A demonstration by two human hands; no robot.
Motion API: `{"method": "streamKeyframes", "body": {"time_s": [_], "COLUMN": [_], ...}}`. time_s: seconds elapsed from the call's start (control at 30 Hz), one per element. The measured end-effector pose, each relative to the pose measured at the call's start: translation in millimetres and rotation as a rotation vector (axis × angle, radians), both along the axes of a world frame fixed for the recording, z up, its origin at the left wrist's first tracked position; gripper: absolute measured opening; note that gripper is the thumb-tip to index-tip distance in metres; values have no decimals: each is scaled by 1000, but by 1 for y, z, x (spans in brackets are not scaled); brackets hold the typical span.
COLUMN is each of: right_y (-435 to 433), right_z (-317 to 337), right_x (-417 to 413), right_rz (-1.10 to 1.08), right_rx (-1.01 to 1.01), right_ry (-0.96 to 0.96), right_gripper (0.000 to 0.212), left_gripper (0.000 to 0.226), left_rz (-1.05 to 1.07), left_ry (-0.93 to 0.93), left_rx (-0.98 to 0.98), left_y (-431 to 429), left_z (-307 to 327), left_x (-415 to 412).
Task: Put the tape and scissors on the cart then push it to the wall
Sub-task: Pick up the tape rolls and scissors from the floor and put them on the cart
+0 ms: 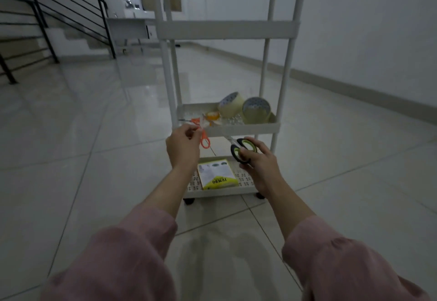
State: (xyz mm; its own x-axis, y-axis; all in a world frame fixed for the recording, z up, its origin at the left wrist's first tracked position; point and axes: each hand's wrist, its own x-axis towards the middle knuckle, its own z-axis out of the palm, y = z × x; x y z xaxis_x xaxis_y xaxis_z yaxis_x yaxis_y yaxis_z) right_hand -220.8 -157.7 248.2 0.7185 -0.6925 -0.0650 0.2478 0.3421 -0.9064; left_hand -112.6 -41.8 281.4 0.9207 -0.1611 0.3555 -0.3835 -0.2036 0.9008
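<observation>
Orange scissors (pixel 203 135) in left grip (pixel 183 145), green-black scissors (pixel 243 150) right grip (pixel 256 161)

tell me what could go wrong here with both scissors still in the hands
1. The orange scissors in the left hand hang half over the middle shelf rim; released there, they may tip to the floor.
2. The green-handled scissors in the right hand are not on a shelf yet.
3. The two tape rolls stand tilted near the rim and might roll off when the cart is pushed.
</observation>
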Motion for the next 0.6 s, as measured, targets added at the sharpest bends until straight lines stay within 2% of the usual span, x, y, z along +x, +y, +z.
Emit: {"method": "streamKeyframes", "body": {"time_s": [0.13,0.27,0.43,0.47,0.53,0.6], "right_y": [-11,-28,-46,-49,-55,-59], "right_z": [31,46,54,54,50,45], "right_x": [16,44,79,85,97,107], "right_rz": [-125,-182,-191,-192,-219,-257], "right_rx": [-16,-109,-262,-308,-443,-604], "right_ry": [-23,18,60,93,179,250], "right_gripper": [27,27,32,35,38,39], "left_gripper": [18,13,32,30,9,17], "left_rz": [-37,-57,-19,-17,-15,-31], "left_ry": [155,170,192,194,154,65], "left_rx": [25,-12,-23,26,240,439], "left_y": [-9,-25,-59,-65,-73,-78], "left_z": [10,20,35,34,28,18], "left_x": [12,32,70,78,91,99]}}
